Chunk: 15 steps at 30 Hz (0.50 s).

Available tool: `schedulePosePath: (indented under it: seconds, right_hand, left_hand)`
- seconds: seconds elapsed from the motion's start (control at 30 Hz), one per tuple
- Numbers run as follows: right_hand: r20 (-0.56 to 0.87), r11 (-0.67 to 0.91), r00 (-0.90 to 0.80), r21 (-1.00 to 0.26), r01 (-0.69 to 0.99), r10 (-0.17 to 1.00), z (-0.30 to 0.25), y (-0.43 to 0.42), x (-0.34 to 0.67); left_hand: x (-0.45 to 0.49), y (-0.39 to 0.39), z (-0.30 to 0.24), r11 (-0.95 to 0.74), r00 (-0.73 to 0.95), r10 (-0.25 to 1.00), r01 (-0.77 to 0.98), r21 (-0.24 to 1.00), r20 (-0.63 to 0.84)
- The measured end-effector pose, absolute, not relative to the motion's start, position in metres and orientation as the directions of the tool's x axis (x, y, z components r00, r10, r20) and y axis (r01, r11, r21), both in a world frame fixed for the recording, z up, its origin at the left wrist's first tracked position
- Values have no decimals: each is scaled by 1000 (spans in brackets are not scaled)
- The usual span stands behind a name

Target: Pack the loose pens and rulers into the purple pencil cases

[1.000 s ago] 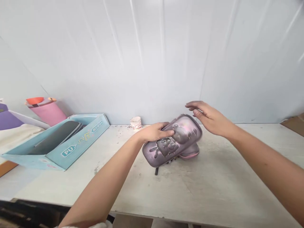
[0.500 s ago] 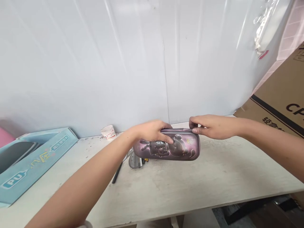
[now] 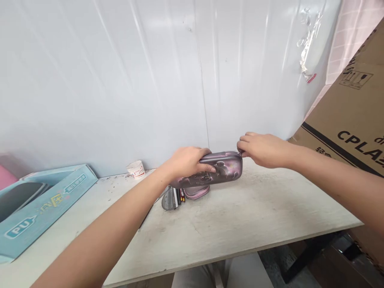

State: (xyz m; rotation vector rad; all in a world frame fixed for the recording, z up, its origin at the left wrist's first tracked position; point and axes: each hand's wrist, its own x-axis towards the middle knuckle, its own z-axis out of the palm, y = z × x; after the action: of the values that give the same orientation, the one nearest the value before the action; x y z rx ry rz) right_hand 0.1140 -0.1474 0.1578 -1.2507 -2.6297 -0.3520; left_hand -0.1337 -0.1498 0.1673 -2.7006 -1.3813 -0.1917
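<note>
The left hand is holding the purple case from its nine o'clock side, the thumb lying across the embossed front and the other fingers wrapping over the top edge. The case is tilting slightly, its right end pointing just past three o'clock towards two. At that end, the right hand is pinching the upper corner, its fingers bunching narrowly; whether they are gripping a zip pull or the edge is too small to tell.

Taking the purple case as the dial's centre, a pink-edged case is lying at seven o'clock on the worktop, partly hidden. Just beside it, towards eight, pencils and a grey half-round piece are resting. A paper cup is standing at nine; farther that way, a blue box is holding a dark grey case. A cardboard box is leaning between two and three.
</note>
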Motion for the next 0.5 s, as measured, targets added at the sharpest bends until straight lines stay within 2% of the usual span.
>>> schedulePosePath:
  seconds: [0.07,0.13,0.2,0.23,0.3,0.37,0.43,0.5]
  right_hand:
    - [342,640,-596,-19,768,726,163,-144,117]
    - [342,642,-546,-331,692,765,161,-142,116]
    - [300,562,-521,-679,472,799,151,-142,108]
    - [287,502,-528,-802,323,799,143,-143,102]
    - [295,409,-517,-905,119,804,127,-144,87]
    - [282,350,-513,-936,39,811,110,-145,72]
    - [225,295,-529,-954,49,818,95,-146,58]
    - [204,249,-514,-968,19,834,81,-148,42]
  left_hand:
    - [-142,-155,167,-540,501,815,839,68,291]
    - [-151,-160,163,-505,371,825,823,260,426]
    - [-158,-163,155,-496,238,823,745,447,516]
    - [-160,-164,150,-497,181,820,697,517,544]
    - [-160,-161,139,-501,83,816,595,629,572]
    - [-154,-155,131,-506,-52,814,428,749,579]
    - [-143,-149,127,-511,-246,810,145,847,532]
    - [-128,-144,126,-498,-421,820,-193,845,387]
